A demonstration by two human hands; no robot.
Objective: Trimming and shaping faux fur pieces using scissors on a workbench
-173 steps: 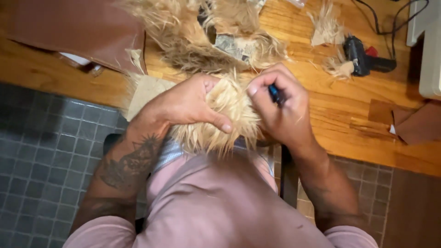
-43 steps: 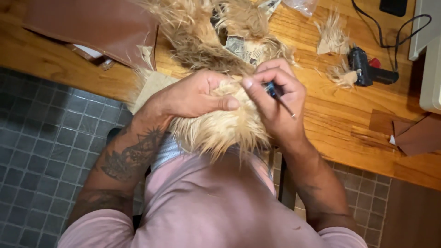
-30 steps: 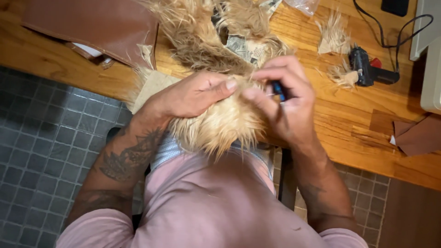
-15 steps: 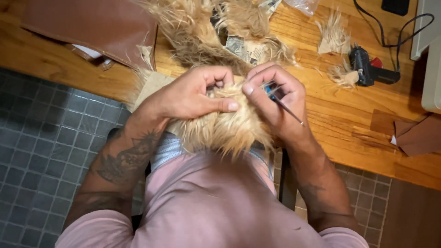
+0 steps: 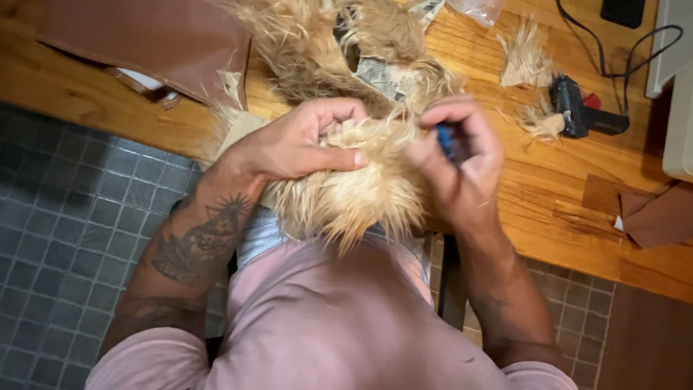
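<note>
Two bare hands work a tuft of long, pale blond faux fur [image 5: 354, 191] held at the near edge of a warm-toned wooden plank worktop [image 5: 548, 195], just above the person's pink-shirted lap. The left hand [image 5: 299, 144] is clamped over the fur, thumb laid flat across the pile and fingers curled in behind it. The right hand [image 5: 458, 162] is pinched shut around a small blue-handled tool [image 5: 445, 141] (its tip is hidden by blur and fingers), pressed against the right side of the same tuft.

Farther back lies a larger heap of darker tan shaggy fur [image 5: 325, 50] with crumpled printed paper [image 5: 386, 76] caught in it. Loose fur scraps [image 5: 527, 61] lie to the far right, near a black handheld power tool with a red part [image 5: 577, 112] and its black cable [image 5: 613, 43]. A flat brown leather-like sheet [image 5: 151, 40] occupies the far left; smaller brown offcuts [image 5: 653, 217] sit at the right edge. Below the worktop, the floor is small grey square tiles [image 5: 65, 224].
</note>
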